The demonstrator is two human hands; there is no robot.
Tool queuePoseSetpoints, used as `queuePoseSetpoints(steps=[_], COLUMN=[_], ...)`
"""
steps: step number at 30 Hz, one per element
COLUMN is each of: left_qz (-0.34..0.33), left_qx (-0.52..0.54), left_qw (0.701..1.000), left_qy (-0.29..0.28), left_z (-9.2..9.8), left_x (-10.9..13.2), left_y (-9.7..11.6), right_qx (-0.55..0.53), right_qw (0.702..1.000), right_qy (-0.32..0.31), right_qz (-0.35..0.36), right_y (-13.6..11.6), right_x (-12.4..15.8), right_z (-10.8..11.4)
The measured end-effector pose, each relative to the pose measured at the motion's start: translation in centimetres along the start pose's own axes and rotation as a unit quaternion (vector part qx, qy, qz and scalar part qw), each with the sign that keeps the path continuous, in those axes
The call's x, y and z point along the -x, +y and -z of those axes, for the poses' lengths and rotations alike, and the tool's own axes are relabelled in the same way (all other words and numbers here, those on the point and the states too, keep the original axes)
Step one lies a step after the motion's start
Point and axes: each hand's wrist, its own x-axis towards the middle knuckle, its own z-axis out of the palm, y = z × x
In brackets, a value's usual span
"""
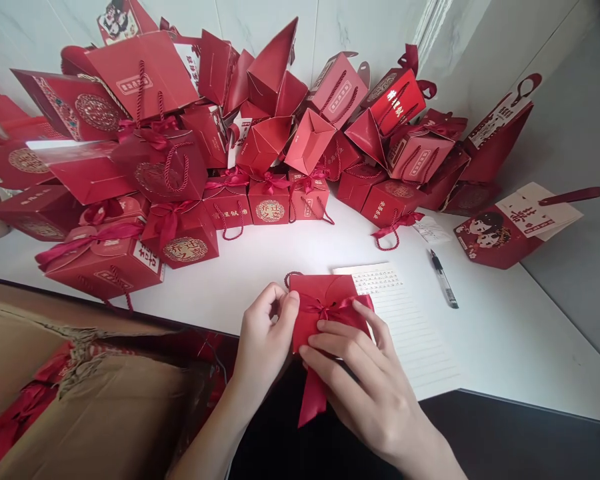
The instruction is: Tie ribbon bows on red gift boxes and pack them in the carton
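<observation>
A small red gift box with a dark red ribbon bow sits at the near edge of the white table. My left hand grips its left side, thumb and fingers curled around the edge. My right hand lies over its front, fingers pressed on the ribbon by the bow. A ribbon tail hangs down below my right hand. The box rests partly on a lined sheet of paper.
A large heap of red gift boxes and bags fills the back of the table. A black pen lies right of the sheet. A flat printed box lies far right. An open cardboard carton stands at lower left.
</observation>
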Motion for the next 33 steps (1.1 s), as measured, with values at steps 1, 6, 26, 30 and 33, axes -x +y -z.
queuePoseSetpoints(steps=[1, 6, 26, 30, 33], left_qz=[-0.002, -0.146, -0.135, -0.131, -0.125], left_qx=[-0.002, -0.030, -0.114, -0.113, -0.110], left_qw=[1.000, 0.989, 0.975, 0.976, 0.978], left_qy=[0.006, 0.019, -0.132, -0.132, -0.130], left_z=[0.1, 1.1, 0.5, 0.4, 0.3], left_x=[0.0, -0.4, -1.4, -1.5, -1.4], left_y=[-0.1, 0.9, 2.2, 2.2, 2.1], right_qx=[-0.008, -0.035, -0.023, -0.035, -0.043], right_qw=[1.000, 0.998, 1.000, 0.999, 0.997], right_qy=[0.011, 0.040, 0.004, 0.032, 0.064], right_qz=[0.009, 0.025, 0.017, 0.015, 0.015], right_y=[0.2, 0.6, -1.9, -1.8, -2.0], right_x=[0.4, 1.3, 1.9, 2.4, 2.8], right_z=[-0.1, -0.3, 0.6, 0.0, -0.6])
